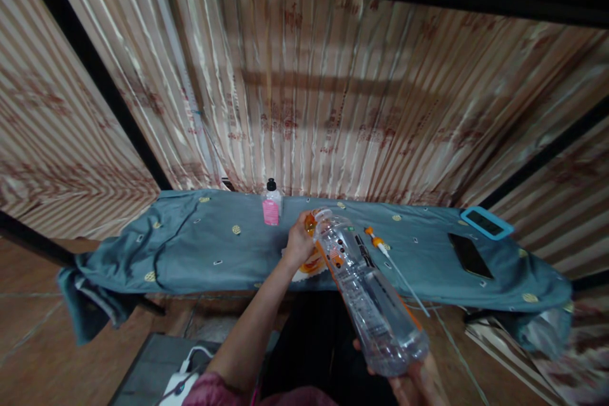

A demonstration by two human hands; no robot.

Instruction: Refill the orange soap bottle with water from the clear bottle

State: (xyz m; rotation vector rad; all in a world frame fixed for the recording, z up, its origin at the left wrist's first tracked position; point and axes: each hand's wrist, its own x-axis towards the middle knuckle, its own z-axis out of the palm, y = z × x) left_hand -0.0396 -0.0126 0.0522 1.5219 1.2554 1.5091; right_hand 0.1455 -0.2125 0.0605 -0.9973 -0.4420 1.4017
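- Head view: one clear plastic bottle (368,288), tilted, its base cupped in the right hand (413,380) and its open mouth up by the left hand (299,244).
- It looks light, thin-walled, smooth and likely slippery, with a little water inside; best taken around the base or neck.
- Left hand is curled around something orange (311,260) on the counter (190,241); what it is cannot be told.
- Beyond the left hand: one pink-labelled bottle (271,204). Right of it: one pump tube (387,254), one phone (469,255).

A teal cloth with small gold motifs (200,247) covers the tabletop. The clear plastic bottle (368,295) bears an orange label; the small pink-labelled bottle (271,204) has a black cap. The striped beige curtain (333,95) shows reddish prints.
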